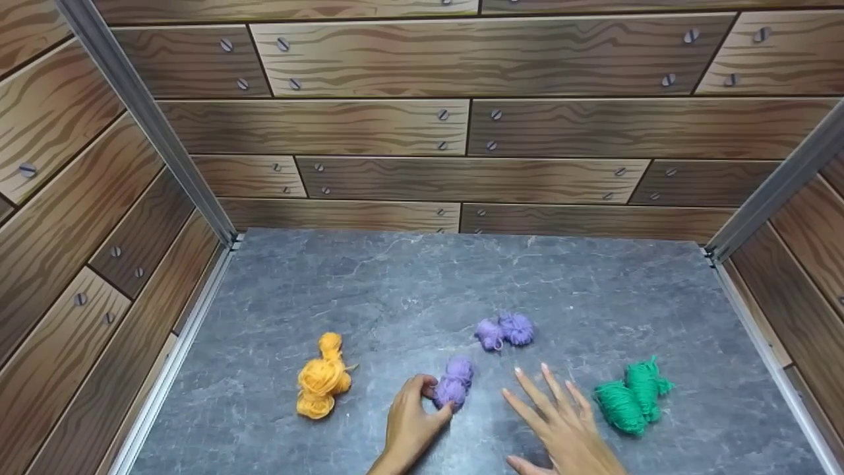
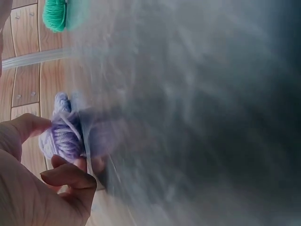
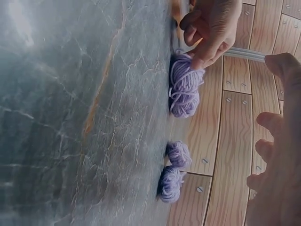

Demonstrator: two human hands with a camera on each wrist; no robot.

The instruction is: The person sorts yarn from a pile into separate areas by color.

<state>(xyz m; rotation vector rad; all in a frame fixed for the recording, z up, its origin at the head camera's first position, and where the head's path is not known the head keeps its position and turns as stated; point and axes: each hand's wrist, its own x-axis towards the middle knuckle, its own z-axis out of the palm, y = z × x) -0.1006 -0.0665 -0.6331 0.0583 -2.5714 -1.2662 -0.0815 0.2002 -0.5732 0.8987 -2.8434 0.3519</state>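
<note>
My left hand (image 1: 412, 422) holds a purple yarn bundle (image 1: 454, 382) at its near end, thumb on one side and fingers on the other. In the left wrist view the thumb and curled fingers stand around the purple yarn (image 2: 65, 139). Spread wide, my right hand (image 1: 560, 422) hovers to the right of that bundle with nothing in it. Its fingers point toward a second pair of purple yarn balls (image 1: 515, 328), farther back on the table. The right wrist view shows both purple bundles, the held one (image 3: 186, 84) touched by the left fingers.
Orange yarn balls (image 1: 320, 379) lie clustered on the left of the grey marbled tabletop (image 1: 395, 284). Two green yarn bundles (image 1: 633, 399) lie side by side at the right, close to my right hand. Wood-patterned walls (image 1: 369, 125) with metal corner rails (image 1: 151, 125) enclose the table.
</note>
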